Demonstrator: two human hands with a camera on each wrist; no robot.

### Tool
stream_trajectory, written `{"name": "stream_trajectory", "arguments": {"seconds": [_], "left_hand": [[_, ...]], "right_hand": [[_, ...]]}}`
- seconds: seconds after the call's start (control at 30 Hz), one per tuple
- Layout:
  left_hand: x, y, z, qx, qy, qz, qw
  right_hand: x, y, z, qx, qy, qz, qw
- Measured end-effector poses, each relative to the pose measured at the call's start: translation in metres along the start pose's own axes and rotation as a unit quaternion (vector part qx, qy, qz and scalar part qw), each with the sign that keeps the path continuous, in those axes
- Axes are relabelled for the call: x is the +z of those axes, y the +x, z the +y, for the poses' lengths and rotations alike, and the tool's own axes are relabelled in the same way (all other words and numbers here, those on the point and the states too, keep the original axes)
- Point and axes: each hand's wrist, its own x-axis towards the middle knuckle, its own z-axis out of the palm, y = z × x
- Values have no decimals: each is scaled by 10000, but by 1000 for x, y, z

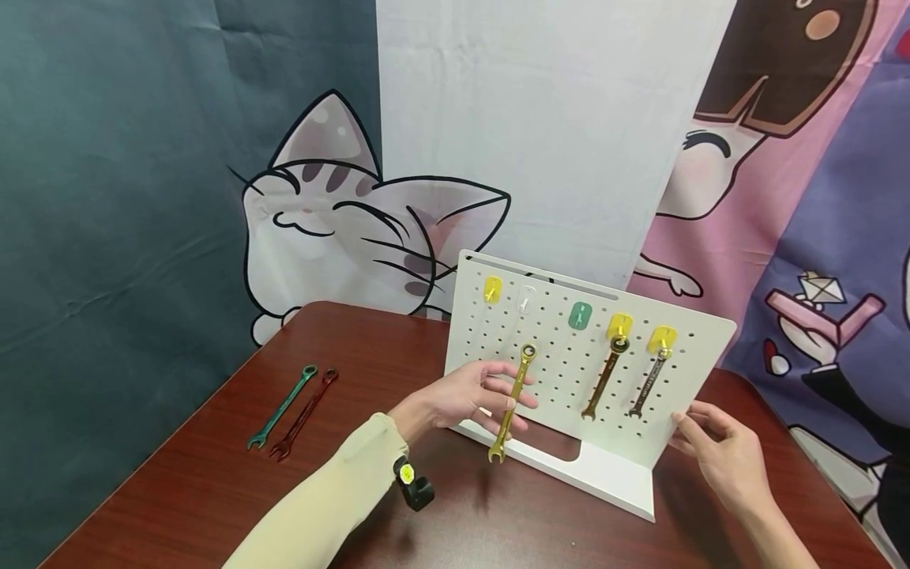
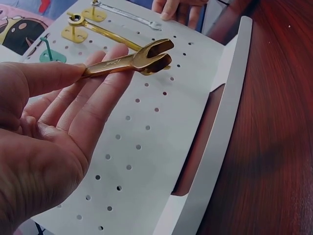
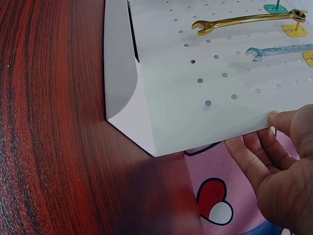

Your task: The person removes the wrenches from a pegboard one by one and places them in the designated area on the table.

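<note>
My left hand [image 1: 472, 395] pinches a gold combination wrench [image 1: 520, 387] between thumb and fingers, in front of a white pegboard [image 1: 554, 356]. The wrench hangs nearly upright, ring end up; its forked end [image 2: 151, 58] shows close in the left wrist view. My right hand [image 1: 728, 450] grips the board's right edge, thumb on the front face, fingers behind. Two wrenches hang from yellow hooks on the board's right half: a gold one [image 1: 606, 379] and a silver one [image 1: 648, 385]. A green hook [image 1: 580, 315], a clear hook [image 1: 527, 299] and another yellow hook [image 1: 492, 289] carry nothing.
A green wrench [image 1: 283, 407] and a dark red wrench [image 1: 306, 415] lie side by side on the brown table [image 1: 213, 482], left of the board. Behind the table hangs a printed cloth [image 1: 519, 118] with cartoon figures. The board's white base [image 1: 611, 478] rests on the table.
</note>
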Motion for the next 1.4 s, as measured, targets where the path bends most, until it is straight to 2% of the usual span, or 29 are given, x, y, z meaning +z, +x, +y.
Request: {"name": "stream_trajectory", "arguments": {"seconds": [0.27,0.6,0.9,1.4], "left_hand": [[-7,-5,-5,-43,-41,126,9999],[-19,-12,-12,-183,26,231,9996],[-27,-18,-16,-300,143,359,9988],[-40,-28,-28,-382,112,662,9970]], "right_hand": [[0,0,1,-57,-17,4,10000],[0,0,1,-66,296,6,9995],[-2,0,1,12,138,7,9999],[-1,0,1,4,244,-23,9997]]}}
